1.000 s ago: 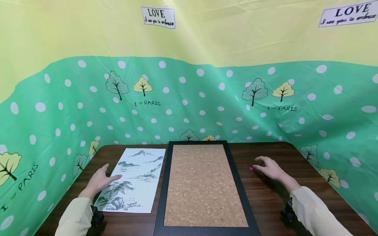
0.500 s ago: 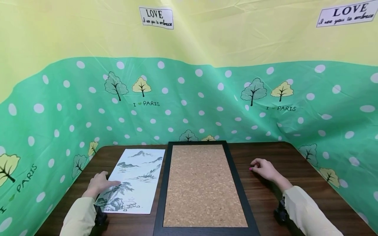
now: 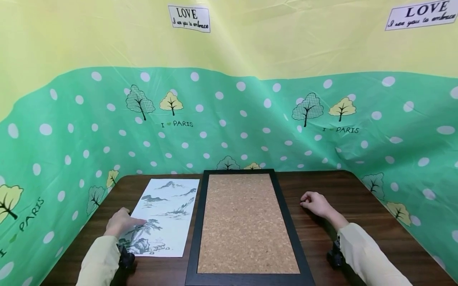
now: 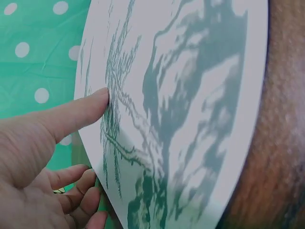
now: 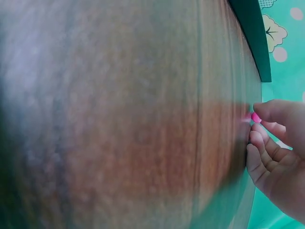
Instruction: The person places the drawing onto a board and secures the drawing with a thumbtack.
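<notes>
A landscape ink print (image 3: 166, 212) lies on the dark table left of a cork board (image 3: 247, 222) in a black frame. My left hand (image 3: 129, 223) is at the print's left edge. The left wrist view shows the thumb (image 4: 78, 112) on top of the print (image 4: 181, 95) and the fingers (image 4: 78, 183) curled under its edge. Right of the board, my right hand (image 3: 305, 203) rests on the table with its fingers curled. In the right wrist view its fingertips (image 5: 267, 112) pinch a small pink pin (image 5: 256, 117) against the wood.
The wooden table (image 3: 358, 214) is enclosed on three sides by a green polka-dot and yellow cloth wall (image 3: 229, 119). The board's black frame (image 3: 286, 222) runs between the two hands. Bare wood shows to the right of the board.
My right hand drew in and closed its fingers on the pink pin, which earlier lay just off its fingertips. My left hand lowered onto the print's edge and took hold of it.
</notes>
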Motion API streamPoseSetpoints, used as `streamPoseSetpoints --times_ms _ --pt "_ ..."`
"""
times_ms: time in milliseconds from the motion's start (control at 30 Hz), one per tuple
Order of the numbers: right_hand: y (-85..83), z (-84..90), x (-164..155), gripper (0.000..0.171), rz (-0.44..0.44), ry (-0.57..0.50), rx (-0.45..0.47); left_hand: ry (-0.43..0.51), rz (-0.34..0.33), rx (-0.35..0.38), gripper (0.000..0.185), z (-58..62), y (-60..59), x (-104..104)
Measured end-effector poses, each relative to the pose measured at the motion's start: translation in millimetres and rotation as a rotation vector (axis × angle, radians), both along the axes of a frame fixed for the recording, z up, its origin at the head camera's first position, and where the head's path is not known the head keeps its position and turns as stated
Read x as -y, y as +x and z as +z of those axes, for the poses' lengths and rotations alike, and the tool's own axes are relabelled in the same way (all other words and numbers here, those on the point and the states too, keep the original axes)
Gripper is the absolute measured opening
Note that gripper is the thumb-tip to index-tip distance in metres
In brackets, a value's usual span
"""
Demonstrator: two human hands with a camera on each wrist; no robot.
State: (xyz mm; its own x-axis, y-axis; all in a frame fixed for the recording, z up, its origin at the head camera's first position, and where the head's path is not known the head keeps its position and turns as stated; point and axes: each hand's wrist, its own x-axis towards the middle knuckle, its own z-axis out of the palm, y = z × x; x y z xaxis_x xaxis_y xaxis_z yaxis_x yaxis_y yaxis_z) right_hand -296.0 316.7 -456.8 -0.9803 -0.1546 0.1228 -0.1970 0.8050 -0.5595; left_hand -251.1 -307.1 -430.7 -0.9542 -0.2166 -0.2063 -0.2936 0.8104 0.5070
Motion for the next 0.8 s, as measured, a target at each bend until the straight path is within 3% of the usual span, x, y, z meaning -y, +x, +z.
streamPoseSetpoints --times_ms 233,367,500,800 --pt "2.8 3.6 0 0.005 0.025 0.013 -0.002 0.058 0.033 -0.051 0.064 -5.6 -3.5 5" --pt "4.8 4.7 1 0.006 0.042 0.006 0.020 0.044 -0.036 -0.074 0.041 -5.8 -5.1 9" --pt "7.5 6.4 1 0.007 0.073 -0.028 0.064 0.122 -0.120 -0.022 0.023 -3.3 -4.5 14" --pt "11.7 11.6 6 0.007 0.110 -0.059 0.080 0.374 -0.192 0.026 0.028 2.9 0.0 29"
